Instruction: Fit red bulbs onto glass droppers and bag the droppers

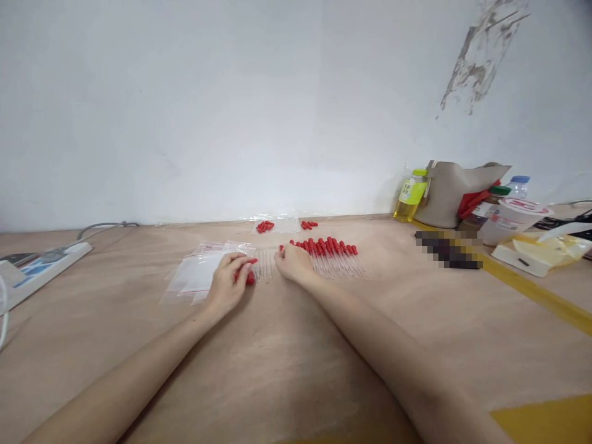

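My left hand (230,280) is closed around several red rubber bulbs (250,278), one of them showing at the fingertips. Right of it, several thin glass tubes (265,264) without bulbs lie side by side on the table. My right hand (295,261) pinches at a red-ended dropper (281,248), its glass part hidden by the fingers. Just beyond that hand lies a row of glass droppers (330,250) with red bulbs. Clear zip bags (194,274) are spread in a pile left of my left hand.
Near the wall, loose red bulbs (264,227) lie by a clear plastic bag (284,224). A power strip (44,274) with cables is at the left. On the right stand a yellow-green bottle (409,197), a grey bag (444,194), a cup (511,221) and a tissue pack (541,253).
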`<state>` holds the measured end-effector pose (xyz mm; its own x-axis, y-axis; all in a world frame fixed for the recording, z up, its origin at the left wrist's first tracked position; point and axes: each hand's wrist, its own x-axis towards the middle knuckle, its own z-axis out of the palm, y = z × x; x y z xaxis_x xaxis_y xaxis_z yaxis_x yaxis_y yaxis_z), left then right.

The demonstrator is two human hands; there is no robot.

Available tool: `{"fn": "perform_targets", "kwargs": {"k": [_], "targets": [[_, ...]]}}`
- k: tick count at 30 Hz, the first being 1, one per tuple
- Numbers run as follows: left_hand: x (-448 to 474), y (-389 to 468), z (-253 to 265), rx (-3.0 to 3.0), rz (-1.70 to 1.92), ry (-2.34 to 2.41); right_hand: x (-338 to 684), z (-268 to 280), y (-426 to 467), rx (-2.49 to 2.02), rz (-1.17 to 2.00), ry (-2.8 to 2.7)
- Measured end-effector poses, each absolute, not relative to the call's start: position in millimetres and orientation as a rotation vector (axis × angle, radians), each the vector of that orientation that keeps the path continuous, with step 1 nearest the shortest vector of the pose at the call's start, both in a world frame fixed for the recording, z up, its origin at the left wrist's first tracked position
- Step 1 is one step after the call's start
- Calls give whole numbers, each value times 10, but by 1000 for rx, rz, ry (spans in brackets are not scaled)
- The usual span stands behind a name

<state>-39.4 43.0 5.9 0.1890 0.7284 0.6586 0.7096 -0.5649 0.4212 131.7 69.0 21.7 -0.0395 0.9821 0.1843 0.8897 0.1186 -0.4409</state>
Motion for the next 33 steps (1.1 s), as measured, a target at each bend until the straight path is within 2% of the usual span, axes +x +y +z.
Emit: {"fn": "perform_targets", "kwargs": {"k": [4,7,21,33], "targets": [[-148,158,-26,2437,1120,1253,1854,-4,332,-1256,163,-1977],[-37,13,-59,2419,990,1200,2207,-149,71,-1074,67,-2080],[18,-50,-47,2306,963,1151,2210,-160,-109,-953,-95,-2286],[8,-59,-58,2362,857,1055,2194,-146,-89,-910,83,-2348]]}}
